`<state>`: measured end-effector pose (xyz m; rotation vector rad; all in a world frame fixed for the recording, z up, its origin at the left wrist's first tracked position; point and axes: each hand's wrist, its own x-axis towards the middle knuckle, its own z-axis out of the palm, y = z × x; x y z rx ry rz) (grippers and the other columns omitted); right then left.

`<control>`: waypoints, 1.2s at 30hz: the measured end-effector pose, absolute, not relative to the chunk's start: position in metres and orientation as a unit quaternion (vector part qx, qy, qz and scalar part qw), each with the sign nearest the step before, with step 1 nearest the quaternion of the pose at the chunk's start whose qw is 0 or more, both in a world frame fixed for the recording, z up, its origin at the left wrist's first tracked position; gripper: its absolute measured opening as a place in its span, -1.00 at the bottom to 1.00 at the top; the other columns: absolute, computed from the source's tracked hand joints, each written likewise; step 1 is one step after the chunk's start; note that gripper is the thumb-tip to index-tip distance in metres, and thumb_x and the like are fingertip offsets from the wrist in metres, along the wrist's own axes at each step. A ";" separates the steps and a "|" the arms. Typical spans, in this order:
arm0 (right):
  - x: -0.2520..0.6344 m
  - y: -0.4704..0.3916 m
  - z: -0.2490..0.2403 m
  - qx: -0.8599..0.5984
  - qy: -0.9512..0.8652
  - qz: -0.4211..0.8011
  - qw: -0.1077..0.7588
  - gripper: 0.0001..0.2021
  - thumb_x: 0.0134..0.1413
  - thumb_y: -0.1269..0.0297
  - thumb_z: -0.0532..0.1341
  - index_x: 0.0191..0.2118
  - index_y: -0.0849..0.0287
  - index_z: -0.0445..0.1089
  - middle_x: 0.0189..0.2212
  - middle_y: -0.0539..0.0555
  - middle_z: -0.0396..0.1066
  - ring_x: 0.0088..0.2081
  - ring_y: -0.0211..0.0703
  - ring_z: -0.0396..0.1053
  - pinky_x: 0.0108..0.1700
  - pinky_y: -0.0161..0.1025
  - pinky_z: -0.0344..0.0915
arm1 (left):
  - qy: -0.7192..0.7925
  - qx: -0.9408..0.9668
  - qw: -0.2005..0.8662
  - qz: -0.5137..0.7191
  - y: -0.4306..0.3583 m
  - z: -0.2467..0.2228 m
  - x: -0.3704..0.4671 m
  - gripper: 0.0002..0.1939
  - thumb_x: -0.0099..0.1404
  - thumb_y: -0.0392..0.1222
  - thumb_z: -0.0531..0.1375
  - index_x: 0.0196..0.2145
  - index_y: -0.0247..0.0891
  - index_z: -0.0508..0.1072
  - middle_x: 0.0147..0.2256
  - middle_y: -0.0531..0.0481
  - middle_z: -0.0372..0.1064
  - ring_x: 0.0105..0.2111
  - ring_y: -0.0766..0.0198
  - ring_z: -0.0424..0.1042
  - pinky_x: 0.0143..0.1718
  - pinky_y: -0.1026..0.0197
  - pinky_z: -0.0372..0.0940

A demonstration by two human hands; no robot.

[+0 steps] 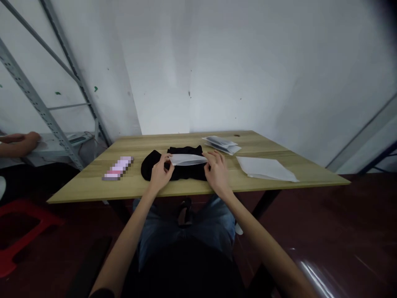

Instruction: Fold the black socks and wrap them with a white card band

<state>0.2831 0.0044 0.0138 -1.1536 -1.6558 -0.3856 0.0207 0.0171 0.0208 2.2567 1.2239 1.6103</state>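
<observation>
A translucent white bag is held up between my two hands over a pile of black cloth near the table's front edge. My left hand pinches the bag's left end with thumb and fingers. At its right end, my right hand grips the bag the same way. The black cloth lies beneath the bag, and a rounded part of it sticks out to the left, partly behind my left hand.
More white bags lie flat on the wooden table at the right. Filled or folded packets rest behind them. A blurred-out phone-like object is at the left. Beyond stand a metal rack, a person's hands and a red stool.
</observation>
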 end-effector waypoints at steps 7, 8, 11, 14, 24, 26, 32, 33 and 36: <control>0.266 -0.016 0.023 -0.351 -0.838 -0.141 0.393 -0.76 0.43 0.29 0.21 0.07 -0.04 0.58 -0.03 0.12 0.59 0.07 0.08 0.44 0.14 0.04 0.36 | 0.382 0.808 0.032 0.447 0.004 0.022 0.020 -0.87 0.35 -0.22 0.25 -0.15 -0.13 0.54 -0.38 0.09 0.51 -0.40 0.27 0.49 -0.33 0.27 0.34; 0.266 -0.017 0.024 -0.346 -0.845 -0.137 0.385 -0.78 0.44 0.25 0.21 0.05 -0.04 0.59 -0.07 0.12 0.60 0.04 0.06 0.45 0.11 0.02 0.36 | 0.380 0.817 0.025 0.433 0.003 0.022 0.021 -0.89 0.36 -0.21 0.25 -0.16 -0.13 0.55 -0.39 0.10 0.51 -0.40 0.26 0.49 -0.32 0.26 0.34; 0.262 -0.020 0.024 -0.327 -0.857 -0.140 0.372 -0.79 0.48 0.21 0.20 0.01 -0.03 0.60 -0.11 0.11 0.60 -0.01 0.03 0.46 0.06 -0.04 0.37 | 0.374 0.836 0.010 0.402 0.001 0.021 0.023 -0.90 0.37 -0.16 0.29 -0.16 -0.12 0.59 -0.37 0.09 0.55 -0.40 0.26 0.50 -0.28 0.24 0.34; 0.257 -0.022 0.023 -0.312 -0.865 -0.153 0.362 -0.79 0.49 0.19 0.20 -0.01 -0.02 0.61 -0.12 0.11 0.60 -0.02 0.01 0.46 0.03 -0.06 0.37 | 0.375 0.842 0.004 0.388 0.001 0.018 0.022 -0.89 0.38 -0.16 0.30 -0.15 -0.13 0.62 -0.39 0.08 0.55 -0.42 0.25 0.51 -0.29 0.24 0.34; 0.251 -0.025 0.021 -0.316 -0.864 -0.157 0.358 -0.77 0.50 0.18 0.18 0.01 -0.05 0.61 -0.21 0.10 0.58 -0.10 -0.01 0.45 -0.08 -0.12 0.40 | 0.333 0.861 -0.042 0.383 0.004 0.011 0.018 -0.82 0.47 -0.14 0.26 -0.18 -0.13 0.69 -0.29 -0.05 0.64 -0.32 0.16 0.61 -0.27 0.18 0.42; 0.250 -0.025 0.021 -0.317 -0.864 -0.150 0.362 -0.77 0.49 0.20 0.18 -0.01 -0.04 0.62 -0.22 0.11 0.56 -0.10 0.00 0.45 -0.08 -0.11 0.40 | 0.327 0.863 -0.043 0.383 0.004 0.012 0.018 -0.80 0.49 -0.12 0.24 -0.18 -0.13 0.69 -0.29 -0.05 0.64 -0.32 0.17 0.61 -0.27 0.18 0.43; 0.254 -0.023 0.029 -0.339 -0.847 -0.179 0.369 -0.77 0.50 0.23 0.16 -0.08 -0.02 0.60 -0.14 0.13 0.56 -0.05 0.03 0.41 0.03 -0.04 0.34 | 0.318 0.841 -0.027 0.436 0.000 0.017 0.022 -0.71 0.55 -0.01 0.19 -0.15 -0.14 0.69 -0.31 -0.05 0.64 -0.34 0.19 0.60 -0.28 0.18 0.44; 0.257 -0.022 0.032 -0.344 -0.843 -0.188 0.368 -0.77 0.50 0.22 0.15 -0.08 -0.01 0.60 -0.14 0.13 0.56 -0.05 0.03 0.41 0.03 -0.02 0.33 | 0.321 0.834 -0.025 0.448 -0.001 0.018 0.022 -0.70 0.55 0.00 0.18 -0.15 -0.15 0.68 -0.32 -0.05 0.63 -0.34 0.19 0.60 -0.28 0.17 0.43; 0.274 -0.019 0.040 -0.368 -0.828 -0.200 0.373 -0.76 0.51 0.20 0.14 -0.06 -0.01 0.59 -0.12 0.13 0.56 -0.03 0.07 0.39 0.06 0.02 0.32 | 0.339 0.798 -0.026 0.497 -0.003 0.021 0.023 -0.68 0.55 0.04 0.18 -0.18 -0.15 0.68 -0.34 -0.04 0.62 -0.35 0.19 0.59 -0.27 0.16 0.44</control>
